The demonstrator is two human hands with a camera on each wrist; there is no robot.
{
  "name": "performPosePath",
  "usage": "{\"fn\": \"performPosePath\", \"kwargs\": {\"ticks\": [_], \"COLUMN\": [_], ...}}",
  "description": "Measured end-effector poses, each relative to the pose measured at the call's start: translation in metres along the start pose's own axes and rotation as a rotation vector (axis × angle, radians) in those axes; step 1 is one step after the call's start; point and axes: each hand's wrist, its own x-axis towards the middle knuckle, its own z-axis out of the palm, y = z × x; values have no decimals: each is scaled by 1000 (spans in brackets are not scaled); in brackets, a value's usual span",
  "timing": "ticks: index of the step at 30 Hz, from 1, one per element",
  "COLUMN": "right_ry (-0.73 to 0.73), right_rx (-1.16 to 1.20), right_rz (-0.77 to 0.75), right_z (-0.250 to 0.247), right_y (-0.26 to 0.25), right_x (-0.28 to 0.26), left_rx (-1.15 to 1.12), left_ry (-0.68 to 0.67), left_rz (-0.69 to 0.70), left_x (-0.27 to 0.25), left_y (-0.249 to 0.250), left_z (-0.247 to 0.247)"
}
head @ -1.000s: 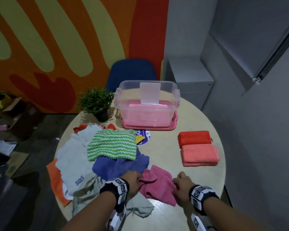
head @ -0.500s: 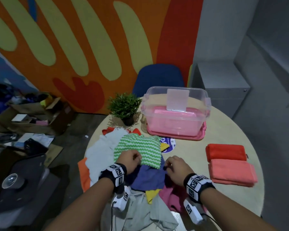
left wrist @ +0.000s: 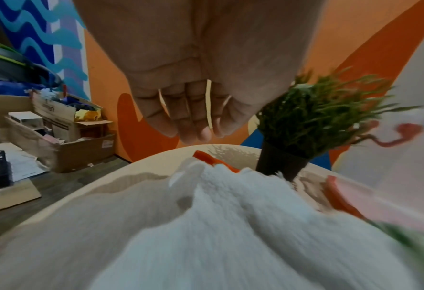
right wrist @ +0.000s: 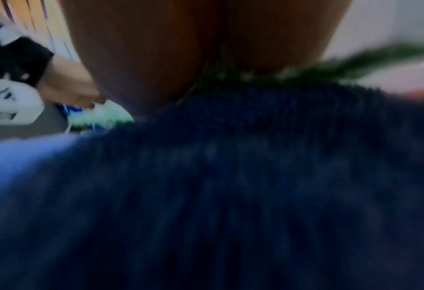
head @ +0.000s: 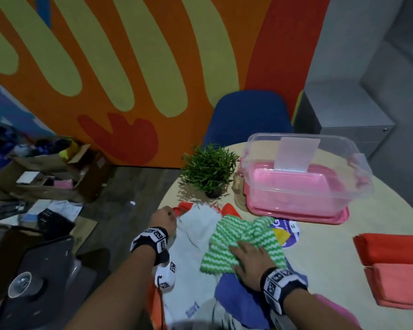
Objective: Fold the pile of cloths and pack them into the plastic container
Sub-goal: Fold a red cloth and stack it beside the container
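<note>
A pile of unfolded cloths lies on the round table (head: 332,246): a white cloth (head: 196,265), a green-and-white zigzag cloth (head: 243,234), a blue cloth (head: 236,298) and a pink cloth (head: 336,310). My right hand (head: 243,253) lies flat on the zigzag cloth, fingers straight. My left hand (head: 169,214) hovers at the white cloth's far left corner. In the left wrist view its fingers (left wrist: 193,127) are loosely curled above the white cloth (left wrist: 230,225) and hold nothing. The clear plastic container (head: 358,172) stands at the back on a pink lid (head: 339,216).
Two folded cloths, red (head: 391,248) and salmon (head: 401,282), lie at the table's right edge. A small potted plant (head: 209,167) stands left of the container, close to my left hand. A blue chair (head: 248,115) is behind the table. Boxes (head: 57,177) clutter the floor at left.
Both hands left the pink cloth and went to the pile. Since half a second ago the left hand moved from the zigzag cloth to the white cloth's far corner, and the right hand settled flat on the zigzag cloth.
</note>
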Motion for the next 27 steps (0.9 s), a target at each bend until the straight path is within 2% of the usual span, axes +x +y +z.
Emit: {"fn": "performPosePath", "kwargs": {"ticks": [4, 8, 10, 13, 16, 20, 23, 25, 27], "right_ry": [-2, -12, 6, 19, 36, 41, 15, 13, 82], "right_rx": [31, 74, 90, 98, 93, 85, 110, 170, 282], "right_rz": [38, 46, 53, 59, 55, 40, 35, 47, 62], "right_z": [17, 14, 13, 15, 15, 6, -6, -23, -44], "right_y": [3, 6, 4, 3, 3, 3, 5, 6, 6], "right_x": [-6, -5, -5, -4, -4, -9, -14, -22, -35], "left_rx": [-89, -34, -62, -157, -239, -285, -353, -398, -392], "left_ry": [-65, -191, -183, -104, -28, 32, 171, 258, 341], "left_rz": [-57, -29, 12, 59, 199, 510, 688, 758, 828], "left_x": [47, 65, 61, 49, 32, -15, -60, -87, -110], "left_y": [-6, -4, 2, 14, 27, 59, 90, 111, 131], "left_z": [7, 19, 21, 17, 1, -38, -77, -105, -129]}}
